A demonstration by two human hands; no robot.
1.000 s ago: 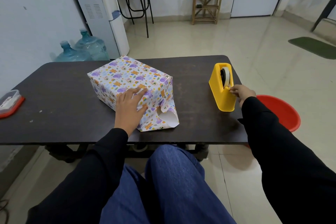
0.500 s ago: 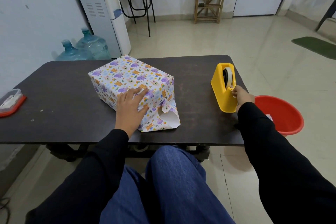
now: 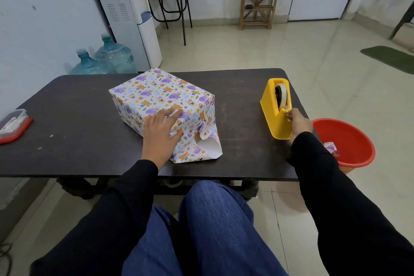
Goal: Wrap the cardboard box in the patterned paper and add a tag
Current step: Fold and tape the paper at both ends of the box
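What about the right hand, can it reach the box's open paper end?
Probably yes: the right hand, pinching tape at the yellow dispenser, has only bare table between it and the open paper end; the left hand presses the box clear of it.

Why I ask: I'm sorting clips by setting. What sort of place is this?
Probably a plain office or back room: a water dispenser with spare bottles, a tiled floor and a dark work table.
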